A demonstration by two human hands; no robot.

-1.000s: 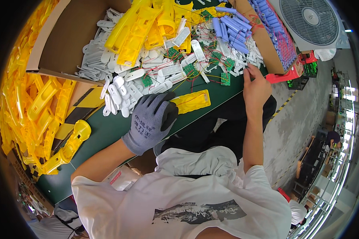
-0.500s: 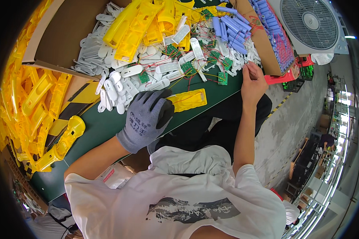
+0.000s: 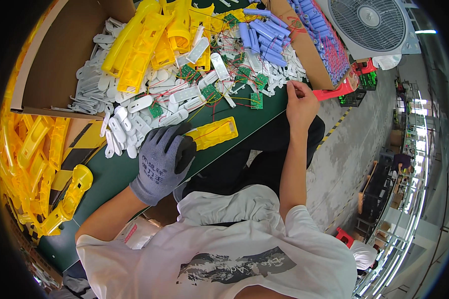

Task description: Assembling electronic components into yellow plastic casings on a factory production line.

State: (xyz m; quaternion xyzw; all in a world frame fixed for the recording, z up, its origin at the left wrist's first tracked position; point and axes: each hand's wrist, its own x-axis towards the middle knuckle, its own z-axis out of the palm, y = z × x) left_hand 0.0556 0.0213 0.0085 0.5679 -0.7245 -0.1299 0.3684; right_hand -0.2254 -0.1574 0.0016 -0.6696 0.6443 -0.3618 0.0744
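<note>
My left hand (image 3: 165,158), in a grey glove with dark fingers, is closed on one end of a yellow plastic housing (image 3: 215,133), which lies low over the green table with its hollow side up. A thin red wire runs along inside it. My right hand (image 3: 303,105) is bare, its thumb and forefinger pinched together beside the small white plastic pieces (image 3: 279,74) at the table's edge. Whatever is between those fingertips is too small to make out. Green circuit boards (image 3: 256,101) with red and black wires lie between the hands, beside white plastic covers (image 3: 174,118).
Purple cylindrical cells (image 3: 270,42) lie heaped on the pile, and more fill a cardboard box (image 3: 304,47) at the right. An open cardboard box (image 3: 70,55) stands at the back left. Yellow housings (image 3: 35,144) crowd the left side. A fan (image 3: 369,17) stands far right.
The whole view has shifted, so the table's contents appear further left. My right hand has drawn slightly back from the small white pieces. The left hand keeps its hold on the yellow housing.
</note>
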